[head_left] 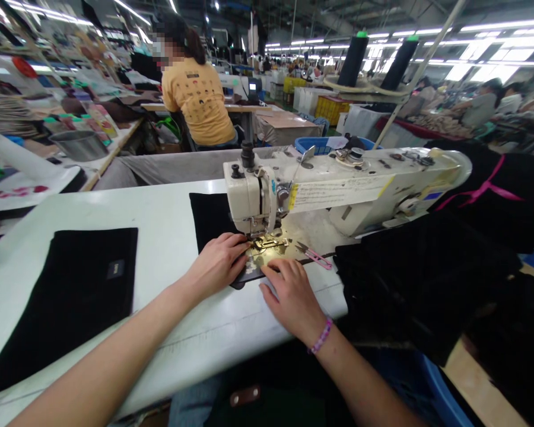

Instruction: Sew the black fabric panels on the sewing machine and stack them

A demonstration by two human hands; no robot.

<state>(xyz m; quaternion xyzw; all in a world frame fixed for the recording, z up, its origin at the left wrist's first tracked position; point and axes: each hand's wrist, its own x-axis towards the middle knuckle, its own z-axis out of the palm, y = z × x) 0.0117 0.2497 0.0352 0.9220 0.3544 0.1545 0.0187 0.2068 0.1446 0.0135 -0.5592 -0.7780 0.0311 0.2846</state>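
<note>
A white sewing machine [311, 184] stands before me, its lit metal plate [273, 252] under the head. A black cloth piece [209, 216] lies left of the needle area and runs beneath my left hand [220, 264]. The left fingers are pressed together on that cloth close to the presser foot, and the fingertips are partly hidden. My right hand [293, 293] rests at the plate's front edge, fingers bent and thumb apart, with nothing visible in it. Just right of it lie pink-handled thread snips [314, 255].
Another black cloth piece [89, 279] with a small dark label lies on the white table [169, 249] at left. Dark fabric [427, 279] is heaped at right, with a pink ribbon [485, 187] on it. Thread cones [353, 62] stand behind. A person in a yellow shirt [198, 101] sits ahead.
</note>
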